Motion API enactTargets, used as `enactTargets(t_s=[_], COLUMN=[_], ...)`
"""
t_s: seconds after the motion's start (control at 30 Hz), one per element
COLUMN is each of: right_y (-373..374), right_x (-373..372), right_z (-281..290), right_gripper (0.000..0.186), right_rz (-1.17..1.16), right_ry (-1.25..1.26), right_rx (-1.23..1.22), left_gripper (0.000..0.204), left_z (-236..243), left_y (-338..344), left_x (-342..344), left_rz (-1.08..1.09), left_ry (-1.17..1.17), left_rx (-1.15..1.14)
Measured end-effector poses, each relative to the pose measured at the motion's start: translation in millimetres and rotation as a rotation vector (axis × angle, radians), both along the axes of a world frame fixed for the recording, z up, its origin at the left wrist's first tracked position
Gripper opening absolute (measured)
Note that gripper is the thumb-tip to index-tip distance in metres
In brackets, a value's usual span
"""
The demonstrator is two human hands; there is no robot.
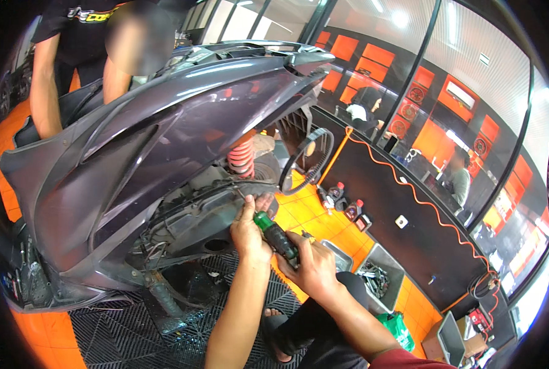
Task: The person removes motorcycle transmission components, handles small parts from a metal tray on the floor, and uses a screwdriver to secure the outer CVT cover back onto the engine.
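Note:
My right hand (pixel 314 264) is wrapped round the black lower part of a screwdriver handle (pixel 269 232), whose upper end is green. My left hand (pixel 251 230) cups the handle's front end, thumb up and fingers curled round where the shaft begins. The thin shaft is mostly hidden by that hand and points up-left to the engine casing (pixel 203 212) of a dark grey-purple scooter (pixel 145 141). Just above my hands sit a red coil spring (pixel 242 158) and a black ribbed drive belt (pixel 330 157) hanging in a loop.
At the left, a co-worker's arms (pixel 45 92) reach into the scooter's body. Bottles (pixel 353 209) stand by the black low wall (pixel 403 215). Right of my knee is a grey bin (pixel 399 289) of metal parts. An orange coiled hose (pixel 422 206) hangs along the wall; black matting (pixel 108 338) lies below.

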State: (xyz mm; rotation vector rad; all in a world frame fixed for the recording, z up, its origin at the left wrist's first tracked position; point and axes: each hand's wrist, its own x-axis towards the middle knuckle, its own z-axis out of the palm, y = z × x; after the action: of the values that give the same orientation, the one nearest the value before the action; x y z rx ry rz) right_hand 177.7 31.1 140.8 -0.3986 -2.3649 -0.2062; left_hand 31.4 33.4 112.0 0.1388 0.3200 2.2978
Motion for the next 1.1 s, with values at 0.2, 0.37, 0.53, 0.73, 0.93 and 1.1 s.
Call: enactTargets(t_s=[0.2,0.37,0.53,0.73,0.93,1.1], right_y=[9,-7,2,-2,3,-8], right_x=[3,3,-6,0,-6,-7], right_z=[-3,10,-8,-1,-4,-1], right_gripper=[0.040,0.041,0.042,0.054,0.046,0.033], right_rz=[-0.217,0.042,-0.202,0.010,-0.152,-0.151], right_ry=[-0.085,0.032,-0.086,0.019,0.090,0.053], right_rx=[-0.165,0.088,-0.268,0.023,-0.717,0.000], left_gripper=[0.039,0.038,0.041,0.032,0.037,0.037], left_z=[-10,0,-15,1,3,9], left_y=[6,0,6,7,-3,-4], left_x=[-1,-1,-5,0,-3,2], left_rz=[-0.019,0.000,0.043,0.041,0.023,0.047], left_ry=[0.077,0.050,0.126,-0.004,-0.012,0.019], left_rx=[0.056,-0.009,-0.021,0.106,0.041,0.023])
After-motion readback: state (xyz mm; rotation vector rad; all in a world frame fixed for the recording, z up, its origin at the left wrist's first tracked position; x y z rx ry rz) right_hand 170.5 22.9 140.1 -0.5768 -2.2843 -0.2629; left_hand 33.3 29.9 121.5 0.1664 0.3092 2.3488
